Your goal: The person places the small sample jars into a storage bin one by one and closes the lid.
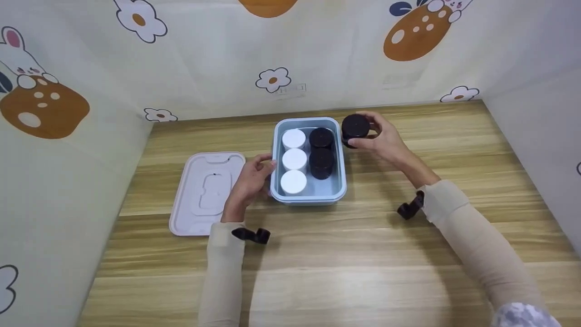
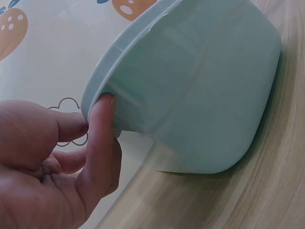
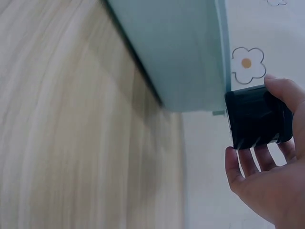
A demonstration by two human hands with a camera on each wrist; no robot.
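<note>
A light blue container (image 1: 309,198) stands mid-table, holding three white jars (image 1: 294,160) in its left column and two black jars (image 1: 321,156) in its right column. My left hand (image 1: 265,174) rests its fingertips against the container's left wall; in the left wrist view a fingertip (image 2: 106,106) presses just under the rim of the container (image 2: 200,86). My right hand (image 1: 364,135) grips a third black jar (image 1: 355,126) in the air beside the far right corner. In the right wrist view that black jar (image 3: 257,117) sits between thumb and fingers, next to the container (image 3: 181,52).
The container's pale pink lid (image 1: 206,193) lies flat on the wooden table (image 1: 345,268), left of my left hand. Patterned walls close in the back and both sides. Black camera mounts sit on both wrists (image 1: 252,235) (image 1: 411,209).
</note>
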